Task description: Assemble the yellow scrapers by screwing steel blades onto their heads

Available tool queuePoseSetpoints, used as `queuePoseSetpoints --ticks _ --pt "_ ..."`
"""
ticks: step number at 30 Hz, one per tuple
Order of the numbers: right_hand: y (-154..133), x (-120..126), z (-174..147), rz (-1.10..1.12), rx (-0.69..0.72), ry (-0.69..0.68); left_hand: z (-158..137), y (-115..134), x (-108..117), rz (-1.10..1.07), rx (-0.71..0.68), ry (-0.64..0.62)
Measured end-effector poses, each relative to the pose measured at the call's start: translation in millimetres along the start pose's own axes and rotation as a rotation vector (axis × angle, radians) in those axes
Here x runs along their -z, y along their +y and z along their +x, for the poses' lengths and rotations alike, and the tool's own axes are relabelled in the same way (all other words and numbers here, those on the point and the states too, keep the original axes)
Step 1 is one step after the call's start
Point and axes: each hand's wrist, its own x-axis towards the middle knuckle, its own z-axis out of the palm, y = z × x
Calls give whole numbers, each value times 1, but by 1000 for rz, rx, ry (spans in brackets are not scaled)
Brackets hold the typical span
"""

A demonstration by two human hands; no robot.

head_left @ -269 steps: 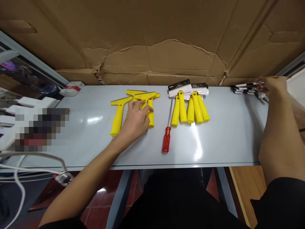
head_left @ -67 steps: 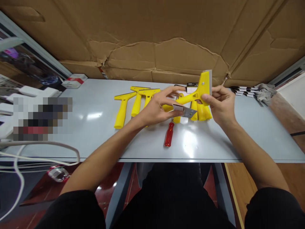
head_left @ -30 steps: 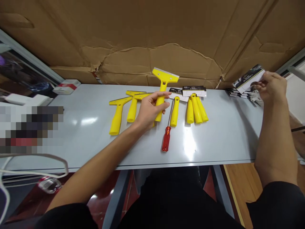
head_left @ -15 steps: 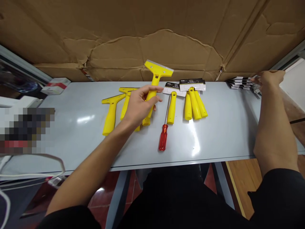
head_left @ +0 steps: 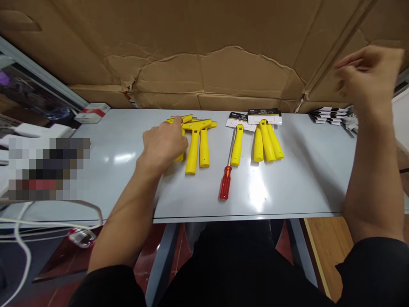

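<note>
At the left, my left hand is closed with its fingers curled over a yellow scraper, hiding most of it. Right beside it lies another yellow scraper, partly over one more scraper. My right hand is raised off the table at the far right, slightly blurred, its fingers curled together. What it holds, if anything, I cannot make out. Between the hands lie a screwdriver with a red handle, one yellow handle and several more yellow handles with printed cards at their tops.
Folded black-and-white cards and a crumpled clear bag sit at the right back. A small white and red box stands at the left back. Cardboard walls the rear of the grey table. White cables hang at the left.
My left hand has moved down and left; the scraper it held upright now lies among the others. My right hand has lifted away from the folded cards.
</note>
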Motion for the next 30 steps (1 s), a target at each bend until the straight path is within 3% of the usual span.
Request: queuePoseSetpoints --ticks 4,7,11,15,17,19,22,25,28,30 --pt "-62 -18 -46 -149 23 -562 -8 9 12 47 28 -44" --pt "-85 -41 -77 -327 100 -728 -3 3 8 44 43 -50" --pt "-104 -66 -121 -558 115 -738 7 -7 4 86 43 -77" --pt "-102 -70 -144 -677 64 -696 9 -12 4 96 54 -76" --pt "-95 -69 -147 -663 37 -704 7 -11 3 89 40 -7" --pt "-89 -70 -149 -645 18 -715 4 -7 1 44 -8 148" --pt "-85 -73 -150 -622 13 -722 0 3 -5 -92 -136 381" --pt "-82 -73 -150 -534 14 -672 -2 16 -12 -257 -332 491" --pt "-76 -67 -148 -309 19 -505 -9 32 -19 -549 -560 536" --pt "-75 -63 -151 -48 10 -362 -17 43 -24 -823 -669 453"
